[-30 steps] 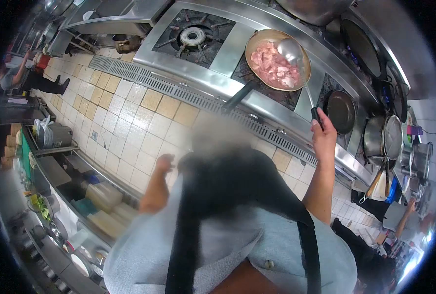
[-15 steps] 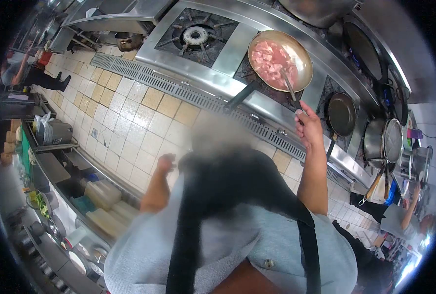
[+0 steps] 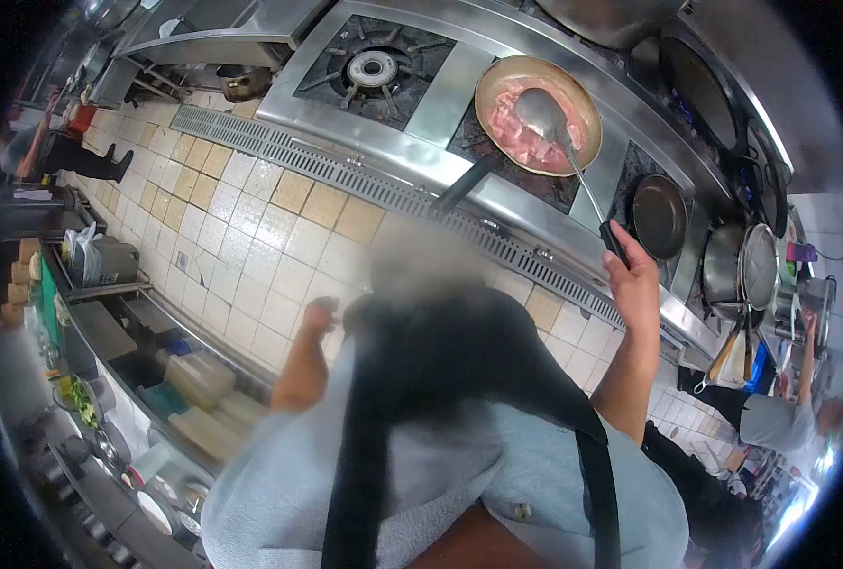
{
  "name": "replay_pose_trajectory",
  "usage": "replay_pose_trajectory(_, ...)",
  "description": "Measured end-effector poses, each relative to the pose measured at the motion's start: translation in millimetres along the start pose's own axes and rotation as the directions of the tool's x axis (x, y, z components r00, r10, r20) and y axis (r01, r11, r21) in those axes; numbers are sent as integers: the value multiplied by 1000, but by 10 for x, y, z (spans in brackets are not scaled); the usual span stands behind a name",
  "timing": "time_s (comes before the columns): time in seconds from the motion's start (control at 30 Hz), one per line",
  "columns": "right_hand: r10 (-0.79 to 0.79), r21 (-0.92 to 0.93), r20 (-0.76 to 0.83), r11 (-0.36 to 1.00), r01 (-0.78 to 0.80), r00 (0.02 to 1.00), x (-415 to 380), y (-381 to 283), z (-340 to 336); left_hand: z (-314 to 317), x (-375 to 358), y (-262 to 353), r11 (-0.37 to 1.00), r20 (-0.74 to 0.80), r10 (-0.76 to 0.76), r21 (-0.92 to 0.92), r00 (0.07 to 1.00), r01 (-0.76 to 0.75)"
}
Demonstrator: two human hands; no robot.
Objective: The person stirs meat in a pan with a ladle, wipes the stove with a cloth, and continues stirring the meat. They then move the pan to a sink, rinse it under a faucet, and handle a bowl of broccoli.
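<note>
A light-coloured pan point(image 3: 586, 112) sits on the stove, its dark handle point(image 3: 463, 185) pointing toward my body. Pieces of pinkish meat point(image 3: 533, 149) lie in it with some liquid. My right hand point(image 3: 636, 276) is closed round the black grip of a metal ladle point(image 3: 540, 110), whose bowl is over the meat inside the pan. My left hand point(image 3: 321, 315) hangs over the floor beside my apron, away from the stove; its fingers are curled and slightly blurred, and nothing shows in them.
An unlit burner point(image 3: 371, 68) is left of the pan. Right of it are a small dark pan point(image 3: 659, 217) and stacked pots point(image 3: 729, 265). A counter with containers point(image 3: 197, 377) stands at lower left. Other people are at far left point(image 3: 71, 155) and far right point(image 3: 772, 417).
My right hand has moved right and slightly down, keeping hold of the ladle. The ladle's bowl, earlier down among the meat, now shows fully above it. My left hand has hardly moved.
</note>
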State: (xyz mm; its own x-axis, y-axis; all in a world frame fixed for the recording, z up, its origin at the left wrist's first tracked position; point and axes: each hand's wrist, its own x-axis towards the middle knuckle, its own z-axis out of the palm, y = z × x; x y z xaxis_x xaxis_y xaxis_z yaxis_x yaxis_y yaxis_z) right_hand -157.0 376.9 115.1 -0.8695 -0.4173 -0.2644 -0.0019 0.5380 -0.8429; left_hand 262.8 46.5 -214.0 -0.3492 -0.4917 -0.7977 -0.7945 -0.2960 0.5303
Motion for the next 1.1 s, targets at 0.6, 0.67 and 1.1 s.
replay_pose_trajectory(0.6,-404,-653,-213,736,177,890,363,425,145,0,293,-445,993,23,100,59,995,-101)
replay_pose_trajectory(0.67,-177,-413,-191,907,85,966,399,417,250,-1,376,-579,991,21,122,45,992,-123)
replay_pose_trajectory(1.1,162,288,59,942,-173,985,131,56,318,-6,354,-503,985,32,146,92,989,-148)
